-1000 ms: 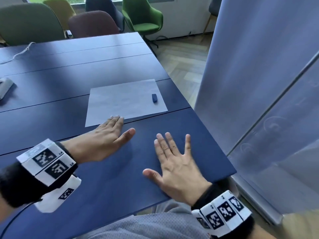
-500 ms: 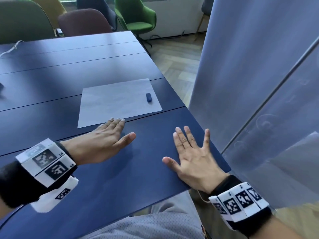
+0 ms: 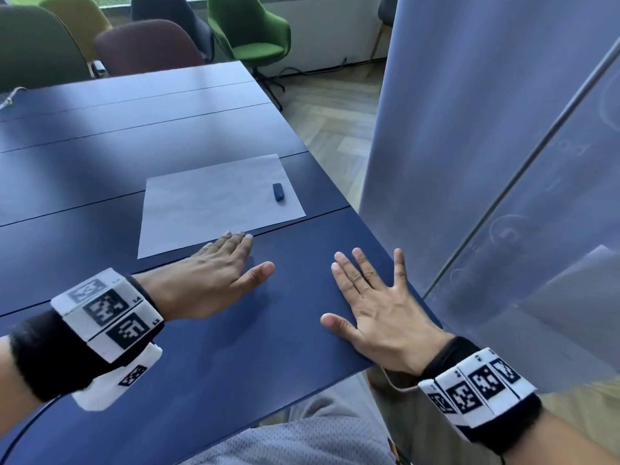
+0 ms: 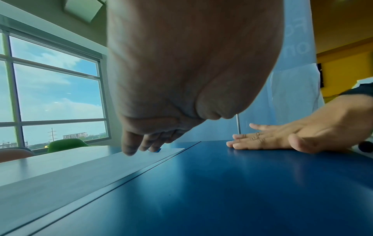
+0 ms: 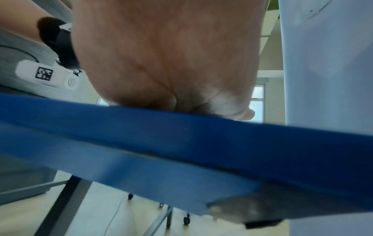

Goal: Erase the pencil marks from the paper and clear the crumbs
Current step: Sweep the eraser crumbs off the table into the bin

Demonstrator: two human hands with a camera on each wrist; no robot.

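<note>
Left hand (image 3: pixel 214 280): flat, fingers straight, unmoved at paper (image 3: pixel 218 199) edge.
Right hand (image 3: pixel 375 307): splayed flat, slid rightward along surface (image 3: pixel 100 146).
Eraser (image 3: pixel 278 191): untouched; erasing unstarted.

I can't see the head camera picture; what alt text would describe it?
Two open hands, left hand and right hand, lie flat on a dark blue table. Beyond them a white sheet of paper carries a small dark eraser; the left fingertips reach its near edge.

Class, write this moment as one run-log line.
left hand: flat, fingertips at paper edge | right hand: flat on table | eraser: on paper, untouched | erasing: not started
</note>
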